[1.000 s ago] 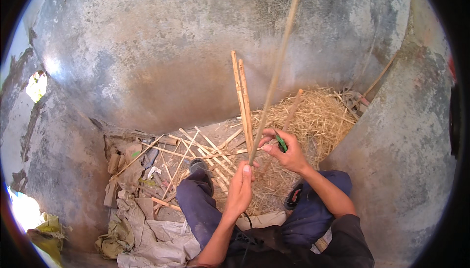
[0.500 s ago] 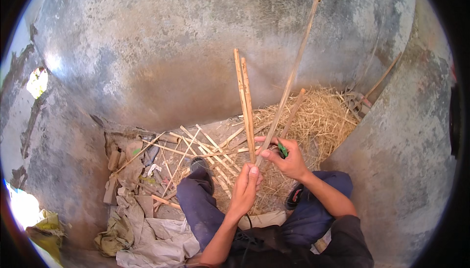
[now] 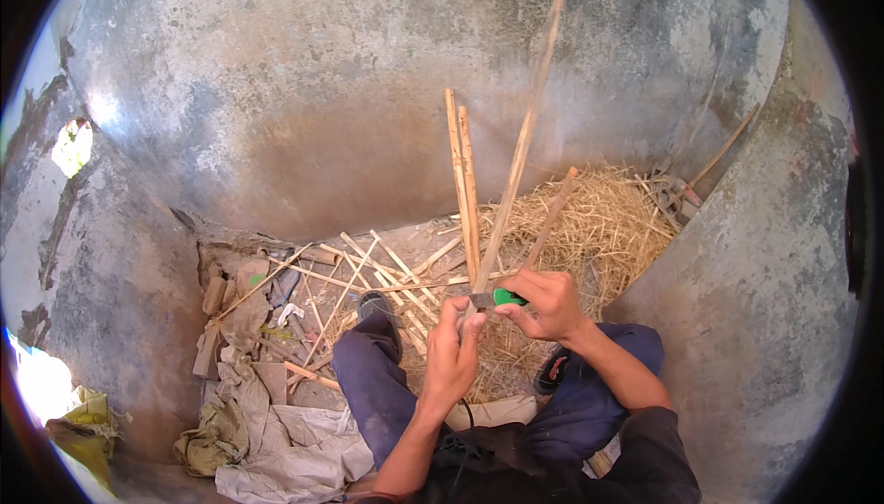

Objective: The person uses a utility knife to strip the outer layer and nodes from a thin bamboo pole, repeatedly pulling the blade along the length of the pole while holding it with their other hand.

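My left hand (image 3: 447, 349) is closed around the lower end of a long bamboo strip (image 3: 518, 150), which slants up and away past the top edge of the view. In my right hand (image 3: 548, 306) is a small knife with a green handle (image 3: 506, 297). Its short dark blade lies across the strip just above my left fingertips. Beyond my hands, two split bamboo pieces (image 3: 465, 191) stand nearly upright, close together; their lower ends are partly hidden behind the held strip. Another stick (image 3: 554, 214) rises just beyond my right hand.
A pile of straw-like shavings (image 3: 608, 228) lies against the far right wall (image 3: 387, 117). Several pale strips (image 3: 396, 274) criss-cross the floor at left. Crumpled sacking (image 3: 295, 453) lies beside my left leg. Concrete walls curve closely around. A thin pole (image 3: 727, 150) leans in the right corner.
My right hand has turned and brought the knife's blade onto the strip near my left fingers. The strip's upper end has swung left.
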The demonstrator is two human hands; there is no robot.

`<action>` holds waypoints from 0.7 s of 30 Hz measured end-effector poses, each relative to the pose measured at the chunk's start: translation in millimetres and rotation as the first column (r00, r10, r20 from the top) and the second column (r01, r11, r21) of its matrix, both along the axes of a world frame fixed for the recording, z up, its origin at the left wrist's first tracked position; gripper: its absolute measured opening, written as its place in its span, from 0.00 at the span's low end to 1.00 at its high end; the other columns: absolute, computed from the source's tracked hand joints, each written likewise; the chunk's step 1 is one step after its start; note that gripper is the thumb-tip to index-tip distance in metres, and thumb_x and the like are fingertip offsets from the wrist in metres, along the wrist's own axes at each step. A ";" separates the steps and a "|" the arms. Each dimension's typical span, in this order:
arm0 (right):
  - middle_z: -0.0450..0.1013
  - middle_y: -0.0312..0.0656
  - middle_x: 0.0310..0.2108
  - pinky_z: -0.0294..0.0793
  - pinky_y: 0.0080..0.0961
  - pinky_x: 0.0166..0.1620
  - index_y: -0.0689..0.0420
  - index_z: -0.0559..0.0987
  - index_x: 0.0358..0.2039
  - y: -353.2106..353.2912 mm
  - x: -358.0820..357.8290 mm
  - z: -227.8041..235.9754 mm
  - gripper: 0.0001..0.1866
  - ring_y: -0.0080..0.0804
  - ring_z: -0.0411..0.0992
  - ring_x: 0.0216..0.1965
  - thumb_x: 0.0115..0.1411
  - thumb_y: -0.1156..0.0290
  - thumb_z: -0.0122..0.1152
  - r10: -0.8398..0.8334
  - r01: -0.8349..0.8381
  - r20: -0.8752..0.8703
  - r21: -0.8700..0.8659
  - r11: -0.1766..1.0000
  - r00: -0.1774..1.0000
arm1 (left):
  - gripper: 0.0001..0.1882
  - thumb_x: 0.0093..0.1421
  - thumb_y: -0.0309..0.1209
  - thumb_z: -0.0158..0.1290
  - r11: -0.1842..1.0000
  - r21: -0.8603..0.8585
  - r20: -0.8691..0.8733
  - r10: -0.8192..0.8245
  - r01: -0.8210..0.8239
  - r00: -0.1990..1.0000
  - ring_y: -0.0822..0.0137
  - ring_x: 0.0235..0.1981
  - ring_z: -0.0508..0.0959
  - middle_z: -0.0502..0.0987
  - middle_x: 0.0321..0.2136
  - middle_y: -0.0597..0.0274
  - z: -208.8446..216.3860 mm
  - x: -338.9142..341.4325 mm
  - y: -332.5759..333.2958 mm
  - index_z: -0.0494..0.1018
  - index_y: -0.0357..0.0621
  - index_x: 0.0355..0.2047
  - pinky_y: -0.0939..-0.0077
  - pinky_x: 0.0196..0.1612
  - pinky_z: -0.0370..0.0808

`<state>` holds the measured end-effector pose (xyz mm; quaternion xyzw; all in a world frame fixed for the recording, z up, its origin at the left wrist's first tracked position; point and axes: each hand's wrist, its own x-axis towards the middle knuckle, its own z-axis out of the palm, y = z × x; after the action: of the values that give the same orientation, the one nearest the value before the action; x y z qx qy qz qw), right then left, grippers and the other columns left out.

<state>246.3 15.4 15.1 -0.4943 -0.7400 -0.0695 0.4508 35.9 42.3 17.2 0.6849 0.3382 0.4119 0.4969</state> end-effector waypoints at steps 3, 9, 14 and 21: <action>0.77 0.38 0.26 0.77 0.36 0.28 0.54 0.86 0.41 -1.5 -6.0 3.6 0.17 0.40 0.80 0.25 0.65 0.53 0.74 0.029 -0.029 0.018 0.031 0.999 0.999 | 0.15 0.80 0.35 0.55 0.998 0.069 -0.112 -0.005 0.013 0.994 0.67 0.29 0.79 0.80 0.28 0.53 7.3 -5.8 0.0 0.72 0.34 0.54 0.66 0.34 0.76; 0.78 0.38 0.27 0.78 0.36 0.28 0.54 0.86 0.42 -2.9 -11.6 3.7 0.17 0.40 0.80 0.24 0.63 0.54 0.75 0.033 -0.034 0.034 0.037 0.999 0.999 | 0.15 0.79 0.36 0.56 0.998 0.067 -0.087 -0.005 0.011 0.996 0.67 0.29 0.79 0.81 0.29 0.53 7.9 -4.3 -3.2 0.73 0.34 0.54 0.67 0.35 0.76; 0.79 0.38 0.27 0.79 0.35 0.29 0.55 0.86 0.43 -3.7 -11.6 7.0 0.17 0.40 0.81 0.25 0.63 0.55 0.76 0.043 -0.044 0.043 0.014 0.999 0.998 | 0.16 0.80 0.37 0.55 0.999 -0.031 -0.043 -0.039 0.038 0.998 0.72 0.30 0.77 0.80 0.29 0.57 5.3 -5.1 -2.4 0.74 0.35 0.55 0.70 0.35 0.75; 0.81 0.39 0.29 0.80 0.35 0.29 0.55 0.87 0.42 -4.0 -12.4 4.6 0.15 0.41 0.81 0.25 0.62 0.59 0.77 0.077 -0.077 0.043 0.014 0.997 0.996 | 0.17 0.80 0.38 0.54 0.992 -0.085 0.078 -0.090 0.096 0.993 0.77 0.30 0.73 0.79 0.29 0.62 -2.7 -3.8 1.3 0.73 0.35 0.55 0.75 0.34 0.72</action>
<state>233.9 11.4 19.7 -0.4604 -0.7673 -0.0683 0.4411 32.1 43.6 14.5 0.6616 0.3051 0.3980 0.5575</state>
